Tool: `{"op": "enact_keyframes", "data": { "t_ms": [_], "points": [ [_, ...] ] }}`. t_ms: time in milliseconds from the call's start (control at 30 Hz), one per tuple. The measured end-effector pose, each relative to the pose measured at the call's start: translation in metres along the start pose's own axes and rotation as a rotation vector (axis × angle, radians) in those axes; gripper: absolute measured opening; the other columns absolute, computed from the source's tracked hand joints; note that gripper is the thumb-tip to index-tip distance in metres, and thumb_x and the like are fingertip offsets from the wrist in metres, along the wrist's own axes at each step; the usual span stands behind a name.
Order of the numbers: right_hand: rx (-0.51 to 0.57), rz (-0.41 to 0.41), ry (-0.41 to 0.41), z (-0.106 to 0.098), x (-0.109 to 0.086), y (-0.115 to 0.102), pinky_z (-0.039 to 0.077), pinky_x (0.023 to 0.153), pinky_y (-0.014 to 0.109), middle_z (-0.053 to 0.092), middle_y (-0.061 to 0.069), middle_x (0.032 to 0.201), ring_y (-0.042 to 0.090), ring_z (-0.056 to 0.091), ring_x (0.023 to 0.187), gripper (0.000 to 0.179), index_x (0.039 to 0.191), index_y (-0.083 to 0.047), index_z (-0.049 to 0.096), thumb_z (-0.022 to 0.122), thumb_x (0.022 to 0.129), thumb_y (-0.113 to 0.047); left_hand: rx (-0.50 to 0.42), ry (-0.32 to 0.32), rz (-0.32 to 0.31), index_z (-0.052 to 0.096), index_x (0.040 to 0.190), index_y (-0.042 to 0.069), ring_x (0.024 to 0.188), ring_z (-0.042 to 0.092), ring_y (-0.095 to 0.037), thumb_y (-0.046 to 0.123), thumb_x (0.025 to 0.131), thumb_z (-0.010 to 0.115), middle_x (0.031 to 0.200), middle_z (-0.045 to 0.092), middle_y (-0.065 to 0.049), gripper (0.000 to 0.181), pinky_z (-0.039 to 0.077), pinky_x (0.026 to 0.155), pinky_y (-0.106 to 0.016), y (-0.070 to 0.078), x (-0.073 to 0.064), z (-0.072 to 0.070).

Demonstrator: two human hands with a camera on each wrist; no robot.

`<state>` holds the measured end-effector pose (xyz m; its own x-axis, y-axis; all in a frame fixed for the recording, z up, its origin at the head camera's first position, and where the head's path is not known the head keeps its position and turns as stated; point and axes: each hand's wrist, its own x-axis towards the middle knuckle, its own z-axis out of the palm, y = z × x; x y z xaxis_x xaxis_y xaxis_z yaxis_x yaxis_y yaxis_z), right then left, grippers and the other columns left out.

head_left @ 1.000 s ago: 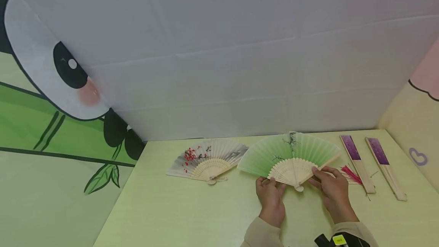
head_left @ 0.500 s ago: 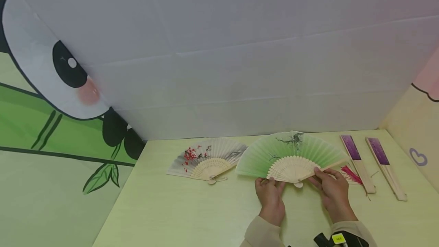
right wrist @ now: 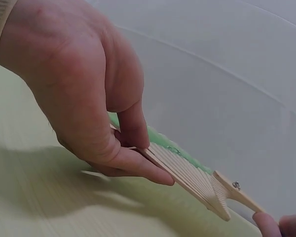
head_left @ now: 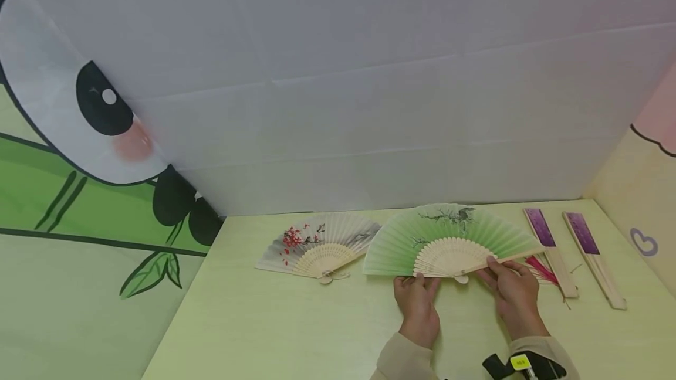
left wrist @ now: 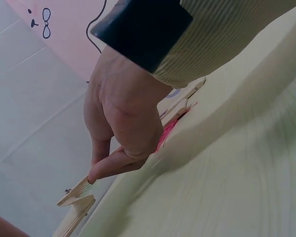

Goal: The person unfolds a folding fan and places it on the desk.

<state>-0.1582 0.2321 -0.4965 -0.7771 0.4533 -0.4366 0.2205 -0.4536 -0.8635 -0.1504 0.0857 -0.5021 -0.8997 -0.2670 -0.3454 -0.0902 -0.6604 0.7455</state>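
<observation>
A green folding fan (head_left: 454,254) with a dark painted branch is spread wide between both hands, its pale ribs meeting at the pivot nearest the person. My left hand (head_left: 417,309) grips its left outer rib; in the right wrist view the thumb and fingers of that left hand (right wrist: 89,89) pinch the ribs (right wrist: 180,170). My right hand (head_left: 516,298) pinches the right outer rib, thumb on top. In the left wrist view the right hand (left wrist: 126,113) shows large, with the fan's pivot end (left wrist: 76,197) below its fingertips.
Left of the green fan lies a spread white fan (head_left: 322,251) with red blossoms. At the right are two folded fans with purple covers, one nearer (head_left: 551,254) with a pink tassel (head_left: 544,271), one farther right (head_left: 594,260). A white wall (head_left: 338,180) stands behind the table (head_left: 253,327).
The right hand has drawn the right outer rib a little right and down, so the green fan is spread wider and more of its painted branch shows. The left hand has stayed nearly in place.
</observation>
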Motion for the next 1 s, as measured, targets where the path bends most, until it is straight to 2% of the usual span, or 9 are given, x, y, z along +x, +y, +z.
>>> {"op": "enact_keyframes", "data": {
  "t_ms": [200, 467, 633, 767, 833, 900, 1000],
  "points": [
    [-0.048, -0.028, -0.006, -0.001, 0.005, 0.002, 0.062, 0.081, 0.021, 0.058, -0.002, 0.090, 0.001, 0.073, 0.073, 0.014, 0.112, -0.001, 0.045, 0.058, 0.106, -0.001, 0.008, -0.021, 0.005, 0.040, 0.128, -0.013, 0.115, 0.064, -0.038, -0.012, 0.105, 0.044, 0.124, 0.053, -0.030, 0.023, 0.059, 0.100, -0.052, 0.000, -0.001, 0.000],
    [-0.068, -0.052, -0.037, -0.004, 0.010, 0.003, 0.063, 0.083, 0.023, 0.060, -0.004, 0.090, 0.001, 0.072, 0.077, 0.018, 0.121, 0.002, 0.047, 0.056, 0.106, 0.003, 0.077, -0.008, -0.033, 0.042, 0.113, -0.008, 0.093, 0.059, -0.024, -0.008, 0.105, 0.048, 0.108, 0.055, -0.020, 0.010, 0.059, 0.097, -0.051, 0.003, 0.000, 0.000],
    [-0.068, -0.047, -0.050, -0.006, 0.011, 0.003, 0.063, 0.083, 0.023, 0.064, -0.010, 0.084, 0.001, 0.072, 0.078, 0.026, 0.130, 0.006, 0.047, 0.055, 0.106, 0.003, 0.110, -0.002, -0.081, 0.042, 0.117, -0.006, 0.100, 0.062, -0.026, -0.003, 0.105, 0.049, 0.110, 0.060, -0.020, 0.014, 0.057, 0.102, -0.051, 0.006, -0.001, 0.001],
    [-0.072, -0.046, -0.062, -0.007, 0.013, 0.003, 0.063, 0.085, 0.025, 0.065, -0.012, 0.086, 0.000, 0.071, 0.082, 0.042, 0.146, 0.010, 0.040, 0.053, 0.106, 0.005, 0.123, 0.002, -0.104, 0.040, 0.124, -0.008, 0.109, 0.063, -0.032, -0.001, 0.106, 0.047, 0.115, 0.061, -0.024, 0.021, 0.054, 0.105, -0.054, 0.007, -0.002, 0.001],
    [-0.078, -0.041, -0.067, -0.007, 0.014, 0.003, 0.063, 0.086, 0.025, 0.065, -0.010, 0.092, -0.001, 0.070, 0.083, 0.052, 0.154, 0.011, 0.032, 0.052, 0.106, 0.006, 0.128, 0.000, -0.112, 0.039, 0.128, -0.010, 0.113, 0.061, -0.034, 0.000, 0.106, 0.046, 0.118, 0.060, -0.026, 0.026, 0.053, 0.106, -0.055, 0.007, -0.003, 0.000],
    [-0.089, -0.036, -0.074, -0.008, 0.015, 0.003, 0.062, 0.087, 0.025, 0.066, 0.001, 0.108, -0.002, 0.069, 0.084, 0.059, 0.160, 0.011, 0.024, 0.050, 0.107, 0.005, 0.128, 0.000, -0.123, 0.037, 0.132, -0.011, 0.114, 0.059, -0.034, 0.001, 0.106, 0.046, 0.118, 0.057, -0.025, 0.030, 0.052, 0.108, -0.055, 0.007, -0.003, 0.000],
    [-0.100, -0.022, -0.089, -0.010, 0.016, 0.002, 0.061, 0.090, 0.024, 0.057, 0.020, 0.135, -0.004, 0.068, 0.084, 0.066, 0.165, 0.008, 0.014, 0.048, 0.108, 0.005, 0.125, -0.003, -0.131, 0.033, 0.137, -0.013, 0.117, 0.053, -0.035, 0.002, 0.105, 0.045, 0.120, 0.051, -0.025, 0.038, 0.048, 0.111, -0.056, 0.009, -0.005, 0.001]
  ]
}}
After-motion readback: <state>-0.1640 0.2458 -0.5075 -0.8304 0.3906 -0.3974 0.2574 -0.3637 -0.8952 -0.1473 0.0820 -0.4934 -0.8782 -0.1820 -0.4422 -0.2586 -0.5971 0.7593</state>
